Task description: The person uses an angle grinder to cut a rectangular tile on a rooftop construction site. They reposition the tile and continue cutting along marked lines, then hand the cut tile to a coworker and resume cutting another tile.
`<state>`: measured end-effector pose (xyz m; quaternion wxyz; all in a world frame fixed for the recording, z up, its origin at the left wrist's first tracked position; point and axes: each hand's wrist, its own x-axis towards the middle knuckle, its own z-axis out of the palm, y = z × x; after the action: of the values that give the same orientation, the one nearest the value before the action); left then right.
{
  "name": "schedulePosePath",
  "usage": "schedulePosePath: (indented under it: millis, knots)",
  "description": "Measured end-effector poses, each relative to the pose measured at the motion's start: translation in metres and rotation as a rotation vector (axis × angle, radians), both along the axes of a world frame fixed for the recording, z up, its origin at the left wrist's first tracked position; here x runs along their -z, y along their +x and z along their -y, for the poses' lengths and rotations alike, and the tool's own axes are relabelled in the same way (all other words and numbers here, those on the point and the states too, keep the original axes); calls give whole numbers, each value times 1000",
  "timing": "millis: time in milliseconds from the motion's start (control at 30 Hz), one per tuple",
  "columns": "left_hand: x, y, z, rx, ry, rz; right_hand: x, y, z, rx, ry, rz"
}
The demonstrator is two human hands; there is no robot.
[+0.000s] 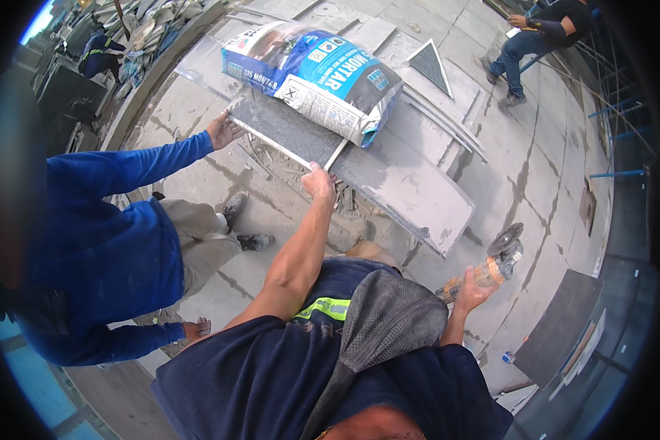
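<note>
My left hand [317,178] is closed on the near edge of a dark speckled stone slab [279,129], at a narrow pale strip [336,154] crossing it. A lighter slab [425,198] extends to the right. A large blue-and-white mortar bag [308,81] lies just beyond, on the stone pieces. A co-worker's hand [221,130] touches the dark slab's left end. My right hand [471,292] grips an angle grinder [491,270] wrapped in worn tan material, its disc upward, held out to the right of the slabs.
A co-worker in blue [106,242] stands close at left. Other people [535,44] [99,51] are farther back. Stone debris [154,22] is piled at upper left. A dark panel [557,323] lies at lower right, near blue scaffold bars [616,174].
</note>
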<state>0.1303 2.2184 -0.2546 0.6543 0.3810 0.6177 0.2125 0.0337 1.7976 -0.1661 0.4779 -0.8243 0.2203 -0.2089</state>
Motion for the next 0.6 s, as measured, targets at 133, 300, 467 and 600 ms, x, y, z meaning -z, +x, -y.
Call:
schedulePosePath:
  millis: [133,300,467,600]
  knots:
    - [2,0,-2,-48,-37,52,-3,0,-1,6,-41,26]
    - [3,-14,-5,-18,-91,185,-10,4,-12,12,21,6]
    - [14,-25,-20,150,-146,262,-11,12,-23,-24,-22,-17]
    - [12,-28,-28,210,-188,302,-15,14,-33,-37,22,-62]
